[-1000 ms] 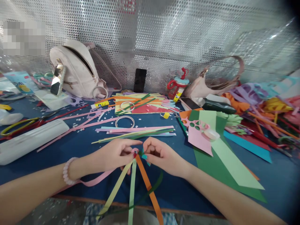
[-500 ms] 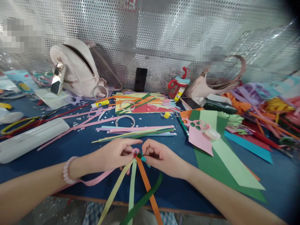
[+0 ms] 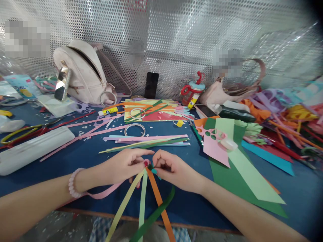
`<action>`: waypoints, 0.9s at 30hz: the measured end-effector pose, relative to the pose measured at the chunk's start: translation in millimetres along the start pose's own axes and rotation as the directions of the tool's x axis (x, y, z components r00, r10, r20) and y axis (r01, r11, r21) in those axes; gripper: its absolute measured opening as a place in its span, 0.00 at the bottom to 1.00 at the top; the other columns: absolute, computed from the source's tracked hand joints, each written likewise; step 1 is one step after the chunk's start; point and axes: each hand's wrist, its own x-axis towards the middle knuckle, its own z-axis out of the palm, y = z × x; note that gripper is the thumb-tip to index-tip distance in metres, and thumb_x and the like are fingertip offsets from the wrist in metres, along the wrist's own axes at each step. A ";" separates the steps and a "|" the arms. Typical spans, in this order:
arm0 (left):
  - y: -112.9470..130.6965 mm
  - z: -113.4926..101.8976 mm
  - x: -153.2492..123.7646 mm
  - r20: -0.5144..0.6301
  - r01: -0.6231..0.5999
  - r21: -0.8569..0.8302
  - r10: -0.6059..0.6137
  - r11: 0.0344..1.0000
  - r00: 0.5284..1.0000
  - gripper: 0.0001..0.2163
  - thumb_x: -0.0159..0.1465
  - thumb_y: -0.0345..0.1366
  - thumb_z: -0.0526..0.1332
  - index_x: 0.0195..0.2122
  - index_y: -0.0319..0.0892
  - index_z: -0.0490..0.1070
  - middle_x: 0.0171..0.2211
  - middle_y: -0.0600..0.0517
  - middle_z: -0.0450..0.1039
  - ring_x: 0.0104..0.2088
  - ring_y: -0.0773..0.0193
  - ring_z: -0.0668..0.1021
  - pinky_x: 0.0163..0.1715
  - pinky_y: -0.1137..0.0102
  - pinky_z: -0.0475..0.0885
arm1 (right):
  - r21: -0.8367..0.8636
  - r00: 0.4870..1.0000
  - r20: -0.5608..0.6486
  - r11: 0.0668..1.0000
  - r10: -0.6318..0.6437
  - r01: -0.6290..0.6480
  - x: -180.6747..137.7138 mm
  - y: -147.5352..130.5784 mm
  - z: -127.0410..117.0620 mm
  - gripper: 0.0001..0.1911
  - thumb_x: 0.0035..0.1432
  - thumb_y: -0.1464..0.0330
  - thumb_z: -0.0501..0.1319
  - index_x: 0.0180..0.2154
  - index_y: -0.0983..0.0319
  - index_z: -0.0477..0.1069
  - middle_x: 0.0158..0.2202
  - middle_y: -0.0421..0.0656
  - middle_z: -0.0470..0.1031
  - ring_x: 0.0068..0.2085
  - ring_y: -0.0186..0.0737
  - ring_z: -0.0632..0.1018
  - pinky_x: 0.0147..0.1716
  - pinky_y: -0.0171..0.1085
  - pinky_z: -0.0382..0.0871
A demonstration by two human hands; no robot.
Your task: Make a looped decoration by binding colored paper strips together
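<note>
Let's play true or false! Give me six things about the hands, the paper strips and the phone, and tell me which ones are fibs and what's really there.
1. The left hand and the right hand are close together. True.
2. The right hand lies flat on the table. False: its fingers are curled, close to the left hand.
3. An orange strip hangs down below the hands. True.
4. The left wrist is bare. False: a pale pink bead bracelet is on it.
5. A black phone stands up near the shiny wall. True.
6. Every strip below the hands is orange. False: there are a pale yellow strip and a light green strip too.
</note>
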 end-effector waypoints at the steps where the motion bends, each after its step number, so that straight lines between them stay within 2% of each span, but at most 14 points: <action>1: -0.5 0.0 0.3 -0.012 -0.015 0.022 0.015 1.000 1.000 0.21 0.63 0.33 0.50 0.59 0.40 0.56 0.22 0.58 0.61 0.20 0.71 0.67 0.19 0.77 0.62 | -0.006 1.000 0.000 1.000 -0.001 0.001 0.2 0.1 0.1 0.03 0.58 0.74 0.53 0.34 0.62 0.58 0.24 0.33 0.59 0.25 0.27 0.60 0.25 0.28 0.54; 4: -3.1 -0.2 1.4 -0.022 -0.080 0.092 0.082 0.993 0.996 0.20 0.62 0.32 0.52 0.57 0.41 0.58 0.21 0.59 0.57 0.19 0.73 0.59 0.18 0.78 0.55 | -0.020 1.000 0.000 1.000 -0.005 0.005 0.3 0.0 0.4 0.03 0.57 0.74 0.53 0.34 0.62 0.58 0.25 0.33 0.60 0.26 0.27 0.62 0.26 0.28 0.55; 10: 0.3 -0.7 -1.5 0.035 -0.093 0.162 0.088 0.982 0.995 0.20 0.63 0.34 0.53 0.57 0.44 0.57 0.22 0.58 0.65 0.18 0.74 0.59 0.18 0.77 0.53 | -0.020 0.999 0.014 0.999 0.030 -0.030 -1.2 -3.3 -2.0 0.02 0.59 0.70 0.52 0.34 0.61 0.58 0.24 0.34 0.65 0.25 0.27 0.65 0.25 0.28 0.58; 13: 3.8 -2.2 -5.0 0.087 -0.057 0.176 0.042 0.983 0.995 0.20 0.64 0.36 0.52 0.57 0.45 0.53 0.23 0.57 0.67 0.19 0.72 0.62 0.19 0.77 0.55 | -0.235 0.994 -0.111 0.971 0.025 -0.051 0.1 1.3 -12.1 0.03 0.60 0.70 0.50 0.33 0.61 0.61 0.23 0.36 0.67 0.24 0.29 0.67 0.26 0.30 0.60; 16: 4.9 -3.4 -6.3 0.153 -0.057 0.210 0.025 0.976 0.988 0.16 0.64 0.37 0.50 0.53 0.46 0.55 0.25 0.57 0.69 0.20 0.71 0.62 0.20 0.76 0.57 | -0.563 0.949 -0.296 0.822 -0.106 -0.084 3.6 13.1 -32.2 0.04 0.57 0.74 0.52 0.31 0.61 0.64 0.27 0.39 0.69 0.28 0.33 0.69 0.28 0.32 0.62; 19: 5.7 -3.2 -6.0 0.187 -0.086 0.247 0.039 0.965 0.982 0.13 0.63 0.38 0.53 0.49 0.46 0.60 0.26 0.57 0.70 0.20 0.71 0.62 0.21 0.77 0.58 | -0.762 0.933 -0.300 0.638 -0.199 -0.109 5.7 24.9 -55.7 0.07 0.54 0.75 0.54 0.37 0.62 0.66 0.37 0.45 0.71 0.40 0.41 0.71 0.40 0.39 0.65; 21: 6.9 -2.6 -5.7 0.193 -0.077 0.231 0.032 0.970 0.981 0.14 0.61 0.39 0.56 0.48 0.45 0.61 0.28 0.55 0.73 0.22 0.71 0.66 0.23 0.77 0.60 | -0.816 0.953 -0.257 0.564 -0.158 -0.126 5.5 29.2 -67.3 0.07 0.54 0.75 0.55 0.37 0.63 0.67 0.38 0.47 0.71 0.43 0.44 0.71 0.44 0.42 0.64; 23: 8.2 -2.3 -5.8 0.193 -0.065 0.222 0.022 0.973 0.981 0.14 0.60 0.39 0.57 0.47 0.44 0.63 0.31 0.52 0.75 0.24 0.70 0.68 0.25 0.76 0.62 | -0.835 0.971 -0.218 0.533 -0.092 -0.137 4.8 30.6 -73.0 0.05 0.54 0.74 0.56 0.35 0.63 0.68 0.37 0.46 0.71 0.42 0.44 0.71 0.43 0.42 0.65; 27: 8.4 -3.0 -5.5 0.190 -0.081 0.251 0.032 0.965 0.981 0.13 0.61 0.40 0.56 0.45 0.42 0.66 0.30 0.51 0.75 0.22 0.70 0.65 0.23 0.77 0.61 | -0.867 0.979 -0.198 0.476 -0.052 -0.150 5.4 30.2 -71.7 0.05 0.56 0.72 0.55 0.36 0.63 0.68 0.36 0.46 0.71 0.39 0.42 0.72 0.40 0.41 0.65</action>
